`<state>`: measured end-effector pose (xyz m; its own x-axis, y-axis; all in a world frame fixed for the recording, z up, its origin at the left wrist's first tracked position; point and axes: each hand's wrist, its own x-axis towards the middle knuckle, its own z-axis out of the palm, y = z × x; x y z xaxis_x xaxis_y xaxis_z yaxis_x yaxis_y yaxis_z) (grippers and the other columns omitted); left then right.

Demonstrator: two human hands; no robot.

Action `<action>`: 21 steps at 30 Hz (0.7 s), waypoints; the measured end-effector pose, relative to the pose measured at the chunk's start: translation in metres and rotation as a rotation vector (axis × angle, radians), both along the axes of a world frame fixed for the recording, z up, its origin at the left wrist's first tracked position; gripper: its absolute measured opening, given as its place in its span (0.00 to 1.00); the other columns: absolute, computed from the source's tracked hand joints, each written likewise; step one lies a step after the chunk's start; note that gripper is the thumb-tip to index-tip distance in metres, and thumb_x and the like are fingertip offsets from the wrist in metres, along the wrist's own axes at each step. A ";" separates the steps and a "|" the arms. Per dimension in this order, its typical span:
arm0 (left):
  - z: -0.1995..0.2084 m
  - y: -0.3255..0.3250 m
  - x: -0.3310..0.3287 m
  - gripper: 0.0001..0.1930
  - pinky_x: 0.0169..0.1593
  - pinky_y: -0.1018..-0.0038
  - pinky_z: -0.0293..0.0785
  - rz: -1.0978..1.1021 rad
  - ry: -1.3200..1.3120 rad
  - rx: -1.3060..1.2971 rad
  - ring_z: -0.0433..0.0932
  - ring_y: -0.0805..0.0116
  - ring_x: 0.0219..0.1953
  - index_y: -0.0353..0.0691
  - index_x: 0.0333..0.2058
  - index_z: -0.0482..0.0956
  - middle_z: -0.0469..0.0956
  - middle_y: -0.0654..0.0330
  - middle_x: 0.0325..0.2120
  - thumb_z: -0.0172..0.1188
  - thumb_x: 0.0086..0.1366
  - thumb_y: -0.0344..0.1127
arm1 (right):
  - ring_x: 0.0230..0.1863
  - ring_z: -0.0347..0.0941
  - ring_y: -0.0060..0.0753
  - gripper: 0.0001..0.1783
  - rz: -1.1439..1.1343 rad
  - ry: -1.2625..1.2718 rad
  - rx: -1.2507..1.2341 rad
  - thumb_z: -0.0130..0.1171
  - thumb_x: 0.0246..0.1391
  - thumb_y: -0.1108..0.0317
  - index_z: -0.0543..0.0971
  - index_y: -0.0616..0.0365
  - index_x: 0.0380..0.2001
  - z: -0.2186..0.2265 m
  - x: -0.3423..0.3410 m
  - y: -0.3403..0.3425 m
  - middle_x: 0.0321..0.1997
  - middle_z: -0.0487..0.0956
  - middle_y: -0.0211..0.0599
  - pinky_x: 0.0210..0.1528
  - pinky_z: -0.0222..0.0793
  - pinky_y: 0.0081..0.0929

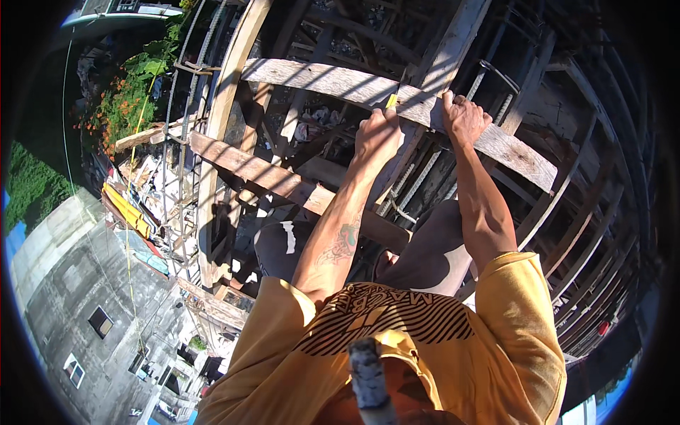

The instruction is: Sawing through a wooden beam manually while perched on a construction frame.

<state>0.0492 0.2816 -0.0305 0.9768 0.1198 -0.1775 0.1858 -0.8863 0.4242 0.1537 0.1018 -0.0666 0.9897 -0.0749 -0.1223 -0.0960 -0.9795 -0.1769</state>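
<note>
A weathered wooden plank point(340, 80) lies slantwise across the timber frame in front of me, striped with shadows. My right hand point(465, 120) is closed round it, fingers over its top. Just left of that, my left hand point(377, 134) is closed at the plank's near edge, with a small yellow piece point(391, 101) showing above the fingers against the wood. The rest of that yellow item is hidden in the fist, so its kind cannot be told. An upright post point(453, 49) meets the plank between my hands.
A lower board point(262, 166) crosses nearer my legs. Steel rebar point(425, 173) rises beside the post, and more bars point(195, 85) stand at left. Bent timbers point(567, 234) fill the right. Far below on the left are rubble and a grey concrete building point(92, 283).
</note>
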 end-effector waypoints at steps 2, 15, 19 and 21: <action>0.013 -0.018 -0.007 0.10 0.29 0.55 0.79 -0.138 -0.115 0.101 0.81 0.41 0.29 0.33 0.37 0.74 0.77 0.43 0.30 0.53 0.68 0.35 | 0.42 0.79 0.42 0.27 0.016 0.021 -0.062 0.47 0.57 0.41 0.88 0.46 0.34 -0.004 0.010 -0.020 0.34 0.85 0.43 0.55 0.57 0.42; 0.034 -0.008 -0.081 0.19 0.35 0.49 0.78 0.367 0.133 -0.152 0.80 0.35 0.31 0.31 0.39 0.74 0.80 0.36 0.29 0.47 0.73 0.46 | 0.43 0.78 0.44 0.27 0.025 0.038 -0.035 0.46 0.58 0.38 0.85 0.46 0.37 0.001 -0.002 -0.003 0.33 0.85 0.44 0.54 0.56 0.44; 0.034 -0.012 -0.036 0.16 0.28 0.53 0.77 0.125 -0.055 -0.314 0.78 0.34 0.28 0.30 0.40 0.72 0.79 0.37 0.32 0.45 0.74 0.41 | 0.40 0.79 0.44 0.25 0.008 -0.007 -0.038 0.46 0.57 0.42 0.85 0.45 0.36 -0.002 -0.002 -0.015 0.31 0.84 0.45 0.52 0.57 0.44; 0.065 -0.013 -0.049 0.18 0.31 0.50 0.76 0.172 0.111 -0.357 0.77 0.32 0.29 0.28 0.41 0.71 0.78 0.37 0.32 0.43 0.75 0.42 | 0.40 0.80 0.44 0.24 0.021 -0.030 -0.078 0.46 0.57 0.43 0.85 0.45 0.37 -0.010 -0.003 -0.017 0.31 0.84 0.45 0.51 0.57 0.44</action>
